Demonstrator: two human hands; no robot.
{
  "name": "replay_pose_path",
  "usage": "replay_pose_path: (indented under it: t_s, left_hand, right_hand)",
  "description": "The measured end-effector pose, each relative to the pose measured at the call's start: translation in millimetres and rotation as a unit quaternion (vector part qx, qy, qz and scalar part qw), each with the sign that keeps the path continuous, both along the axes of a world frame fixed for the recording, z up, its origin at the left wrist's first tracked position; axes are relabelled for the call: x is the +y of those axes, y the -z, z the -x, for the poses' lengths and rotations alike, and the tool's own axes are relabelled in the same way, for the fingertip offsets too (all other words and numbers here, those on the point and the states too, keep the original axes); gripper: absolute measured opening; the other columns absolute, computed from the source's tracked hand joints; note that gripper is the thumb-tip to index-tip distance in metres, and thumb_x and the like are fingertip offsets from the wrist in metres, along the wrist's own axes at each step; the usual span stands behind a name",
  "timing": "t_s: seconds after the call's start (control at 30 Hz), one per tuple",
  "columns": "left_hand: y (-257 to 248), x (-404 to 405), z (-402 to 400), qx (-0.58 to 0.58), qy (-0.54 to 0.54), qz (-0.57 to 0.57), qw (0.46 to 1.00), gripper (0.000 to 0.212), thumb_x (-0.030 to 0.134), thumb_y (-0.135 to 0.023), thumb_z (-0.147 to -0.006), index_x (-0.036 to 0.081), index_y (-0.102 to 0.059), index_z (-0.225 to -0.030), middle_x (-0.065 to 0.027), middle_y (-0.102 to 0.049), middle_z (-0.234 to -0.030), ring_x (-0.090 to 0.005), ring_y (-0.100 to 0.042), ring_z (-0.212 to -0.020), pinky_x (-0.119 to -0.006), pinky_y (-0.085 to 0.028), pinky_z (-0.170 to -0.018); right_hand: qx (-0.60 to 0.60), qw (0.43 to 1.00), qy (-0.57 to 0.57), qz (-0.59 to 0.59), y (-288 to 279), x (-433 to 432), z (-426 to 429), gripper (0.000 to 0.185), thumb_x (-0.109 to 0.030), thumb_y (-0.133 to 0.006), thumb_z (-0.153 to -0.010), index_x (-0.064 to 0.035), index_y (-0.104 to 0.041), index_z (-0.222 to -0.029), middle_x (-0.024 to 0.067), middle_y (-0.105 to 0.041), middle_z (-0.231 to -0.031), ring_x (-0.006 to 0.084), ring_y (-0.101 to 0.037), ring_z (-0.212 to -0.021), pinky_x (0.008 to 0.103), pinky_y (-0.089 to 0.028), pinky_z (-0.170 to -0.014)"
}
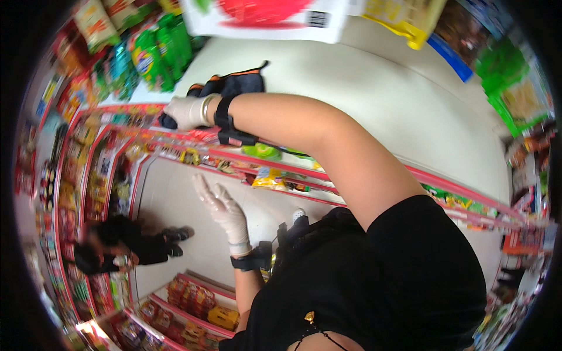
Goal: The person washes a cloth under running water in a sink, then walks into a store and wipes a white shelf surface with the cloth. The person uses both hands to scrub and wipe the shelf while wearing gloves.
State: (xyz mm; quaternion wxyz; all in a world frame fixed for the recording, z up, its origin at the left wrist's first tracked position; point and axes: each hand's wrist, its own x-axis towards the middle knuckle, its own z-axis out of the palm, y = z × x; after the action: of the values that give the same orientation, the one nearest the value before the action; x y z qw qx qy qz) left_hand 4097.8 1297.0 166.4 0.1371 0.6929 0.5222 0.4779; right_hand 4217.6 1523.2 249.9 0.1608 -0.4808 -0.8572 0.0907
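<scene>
My right hand point(186, 112), in a whitish glove, reaches across to the front edge of the white top shelf point(377, 101). Its fingers are closed on a dark blue cloth item with orange trim point(241, 82), which lies bunched on the shelf, partly behind my wrist. A dark fold also shows under the fingers; how the parts join is hidden. My left hand point(226, 215), gloved too, is raised over the aisle floor with fingers apart and nothing in it. Both wrists wear black straps with small devices.
Green packets point(158, 55) stand at the shelf's left end. Hanging bags point(399, 19) and a white printed sign point(263, 17) are overhead. Red-edged shelves of packaged goods point(70, 197) curve along the left. A person in dark clothes point(131, 245) is in the aisle point(169, 193).
</scene>
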Motion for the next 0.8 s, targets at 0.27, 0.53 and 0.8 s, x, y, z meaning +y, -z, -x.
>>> replay_pose_path:
  t_s: [0.27, 0.53, 0.8]
  left_hand:
    - [-34.2, 6.4, -65.6, -0.005, 0.126, -0.096, 0.987, 0.049, 0.026, -0.038, -0.102, 0.0, -0.03, -0.142, -0.0218, -0.035, -0.144, -0.0356, -0.034, -0.134, -0.043, -0.027, -0.111]
    - [-48.4, 5.4, -132.3, 0.029, 0.246, -0.17, 0.954, 0.044, 0.021, -0.041, -0.098, -0.001, -0.04, -0.136, -0.0206, -0.043, -0.138, -0.0378, -0.039, -0.131, -0.047, -0.029, -0.109]
    - [-39.8, 5.0, -157.4, 0.052, 0.282, -0.182, 0.94, 0.045, 0.018, -0.042, -0.096, 0.0, -0.04, -0.136, -0.0203, -0.043, -0.138, -0.0376, -0.04, -0.128, -0.047, -0.03, -0.107]
  right_hand:
    - [-0.042, 0.989, 0.13, 0.056, -1.5, -181.1, -112.8, 0.028, -0.015, -0.068, -0.075, 0.002, -0.063, -0.097, 0.0185, -0.06, -0.097, 0.0342, -0.063, -0.09, 0.0419, -0.051, -0.08]
    - [0.108, 0.92, 0.345, 0.151, -30.6, -428.1, -262.2, 0.04, -0.024, -0.064, -0.076, -0.0076, -0.061, -0.112, 0.0163, -0.06, -0.1, 0.0316, -0.062, -0.093, 0.0387, -0.05, -0.083]
    - [0.308, 0.75, 0.569, 0.138, -47.6, -549.9, -349.8, 0.04, -0.002, -0.06, -0.072, 0.0002, -0.056, -0.112, 0.0043, -0.056, -0.1, 0.0145, -0.053, -0.096, 0.0238, -0.041, -0.088]
